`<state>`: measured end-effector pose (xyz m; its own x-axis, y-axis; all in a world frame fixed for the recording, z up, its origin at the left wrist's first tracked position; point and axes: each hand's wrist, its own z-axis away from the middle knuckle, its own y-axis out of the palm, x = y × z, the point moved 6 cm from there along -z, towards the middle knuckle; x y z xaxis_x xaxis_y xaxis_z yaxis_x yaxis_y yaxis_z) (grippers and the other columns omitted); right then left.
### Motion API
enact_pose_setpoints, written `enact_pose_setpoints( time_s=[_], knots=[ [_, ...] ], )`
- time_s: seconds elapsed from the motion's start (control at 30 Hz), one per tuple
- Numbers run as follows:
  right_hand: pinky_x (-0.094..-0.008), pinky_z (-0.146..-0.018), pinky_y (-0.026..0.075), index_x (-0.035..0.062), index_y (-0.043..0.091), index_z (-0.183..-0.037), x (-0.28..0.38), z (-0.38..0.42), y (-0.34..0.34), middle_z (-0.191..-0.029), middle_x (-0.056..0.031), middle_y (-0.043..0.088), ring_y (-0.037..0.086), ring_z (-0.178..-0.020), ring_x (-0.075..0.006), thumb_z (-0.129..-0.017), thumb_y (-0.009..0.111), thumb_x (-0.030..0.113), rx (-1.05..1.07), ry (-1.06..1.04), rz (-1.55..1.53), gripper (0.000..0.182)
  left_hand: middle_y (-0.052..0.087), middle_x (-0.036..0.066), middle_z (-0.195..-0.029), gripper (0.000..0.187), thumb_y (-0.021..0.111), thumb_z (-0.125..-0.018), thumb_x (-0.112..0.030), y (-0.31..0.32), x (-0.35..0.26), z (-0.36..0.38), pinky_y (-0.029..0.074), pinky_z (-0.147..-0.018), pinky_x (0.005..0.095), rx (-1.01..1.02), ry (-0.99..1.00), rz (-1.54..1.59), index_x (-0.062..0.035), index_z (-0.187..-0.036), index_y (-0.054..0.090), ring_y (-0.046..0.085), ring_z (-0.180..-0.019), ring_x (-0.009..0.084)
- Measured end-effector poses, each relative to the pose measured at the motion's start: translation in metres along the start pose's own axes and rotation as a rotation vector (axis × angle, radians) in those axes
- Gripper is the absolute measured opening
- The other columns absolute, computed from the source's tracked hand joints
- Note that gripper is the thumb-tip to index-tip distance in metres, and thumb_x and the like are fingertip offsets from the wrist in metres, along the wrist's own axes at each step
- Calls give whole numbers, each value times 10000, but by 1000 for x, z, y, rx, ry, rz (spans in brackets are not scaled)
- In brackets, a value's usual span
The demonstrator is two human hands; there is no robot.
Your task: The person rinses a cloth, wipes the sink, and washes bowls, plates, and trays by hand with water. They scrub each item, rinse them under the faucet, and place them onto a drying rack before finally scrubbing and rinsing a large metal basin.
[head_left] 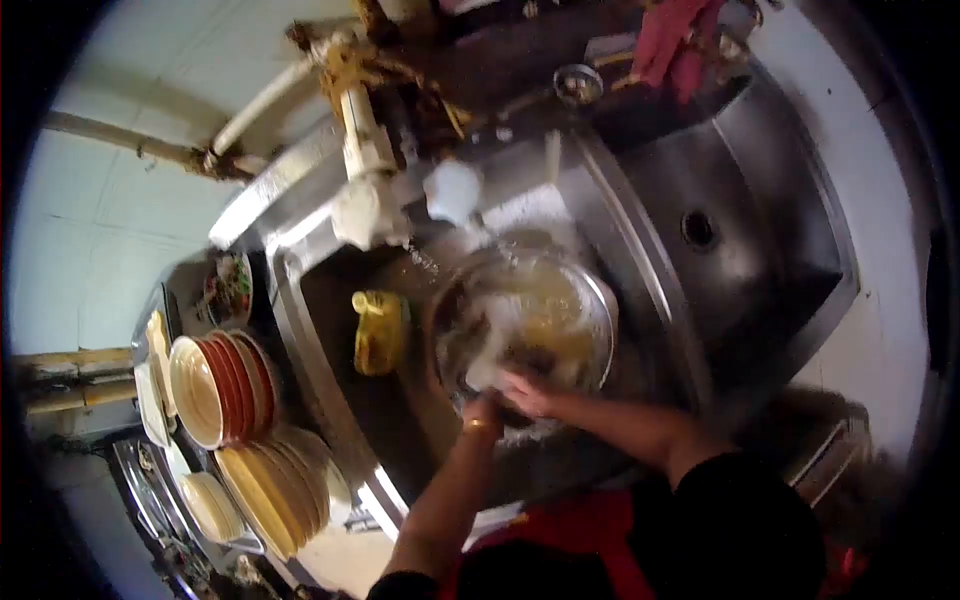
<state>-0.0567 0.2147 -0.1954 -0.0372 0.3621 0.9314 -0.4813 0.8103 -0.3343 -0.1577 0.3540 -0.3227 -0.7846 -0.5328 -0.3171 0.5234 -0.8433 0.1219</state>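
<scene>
Both hands are together over the near rim of a round metal basin (608, 310) that stands in the left sink and holds cloudy, foamy water. My right hand (526, 392) is partly blurred, with its fingers curled in beside a pale, whitish smear at the water. Whether that smear is foam, running water or an object, I cannot make out. My left hand (482, 412), with a gold-coloured band at the wrist, is close beside the right one. Its fingers are hidden in the basin. A yellow bottle (379, 335) stands in the sink, left of the basin.
A white tap fitting (368, 208) and a pale blue-white rounded thing (453, 192) are behind the basin. A second sink bowl (745, 215) lies right of the divider. Stacked bowls (215, 385) and stacked plates (275, 490) line the left side. Pink gloves (680, 45) hang at the back.
</scene>
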Motion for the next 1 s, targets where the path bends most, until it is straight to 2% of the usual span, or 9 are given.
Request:
enact_pose_setpoints(
  time_s=[0.1, 0.17, 0.23, 0.43, 0.53, 0.63, 0.7, 0.87, 1.0],
  knots=[
    [-400, -990, 386, 109, 424, -1353, -16, -4, 66, -1300, -117, 499, 460, -1203, -289, -938, 489, 199, 198, 6, -170, 430, 532, 117, -1257, 618, 679, -769, -163, 9, -5, 25, 432, -954, 390, -19, 62, 173, -60, -1321, 422, 519, -1137, 288],
    [-420, -1012, 370, 181, 392, -1381, 10, -26, 24, -1321, -129, 472, 418, -1239, -315, -923, 509, 205, 330, 17, 412, 473, 513, 102, -1287, 686, 682, -761, -129, 15, -29, 58, 428, -963, 386, -92, 86, 191, -56, -1365, 367, 511, -1149, 277],
    [-420, -992, 388, 216, 386, -1379, -12, -44, 1, -1271, -155, 505, 457, -1189, -348, -894, 540, 215, -7, -243, 632, 509, 585, 115, -1172, 598, 662, -775, -101, 23, -55, 97, 491, -867, 386, -261, 124, 95, -36, -1318, 419, 582, -1023, 293],
    [-388, -965, 412, 165, 424, -1344, -54, -42, -77, -1175, -196, 558, 505, -1133, -369, -855, 571, 223, 3, 261, 493, 514, 408, 207, -1364, 716, 627, -744, -47, 46, -106, 135, 276, -1067, 452, -519, 1347, -615, 21, -1381, 308, 376, -1264, 364],
    [-411, -940, 428, 99, 496, -1266, -77, -33, -89, -1173, -190, 557, 510, -1123, -366, -867, 543, 228, 18, 228, 625, 422, 305, 250, -1420, 811, 636, -714, -83, 54, -103, 119, 160, -1112, 458, -473, 1423, -868, 39, -1408, 234, 255, -1331, 392],
    [-456, -951, 409, 64, 428, -1322, -25, -25, -110, -1247, -212, 504, 504, -1124, -380, -892, 479, 226, -133, 573, 481, 463, 285, 272, -1423, 866, 665, -696, -148, 96, -107, 137, 167, -1111, 466, -439, 1327, -1265, 56, -1407, 214, 242, -1337, 403],
    [-462, -962, 394, 42, 414, -1331, -46, -19, -103, -1258, -218, 493, 500, -1126, -376, -892, 469, 226, -208, 559, 478, 479, 424, 256, -1322, 780, 698, -692, -212, 75, -75, 76, 298, -1037, 499, -297, 1195, -817, 62, -1331, 344, 388, -1240, 404],
    [-453, -928, 408, 47, 494, -1242, -101, -23, -72, -1175, -214, 545, 509, -1095, -374, -823, 552, 171, -208, 384, 517, 441, 610, 126, -955, 456, 718, -716, -212, 75, -34, 91, 480, -743, 411, -82, 37, -275, -6, -1079, 532, 592, -880, 309],
    [-447, -936, 404, 37, 496, -1240, -80, 9, -49, -1189, -216, 526, 510, -1086, -374, -832, 551, 140, -250, 281, 356, 425, 596, 108, -1033, 398, 659, -766, -211, 65, -16, 68, 463, -784, 370, 187, 190, -429, -58, -1116, 548, 578, -944, 247]
  ],
)
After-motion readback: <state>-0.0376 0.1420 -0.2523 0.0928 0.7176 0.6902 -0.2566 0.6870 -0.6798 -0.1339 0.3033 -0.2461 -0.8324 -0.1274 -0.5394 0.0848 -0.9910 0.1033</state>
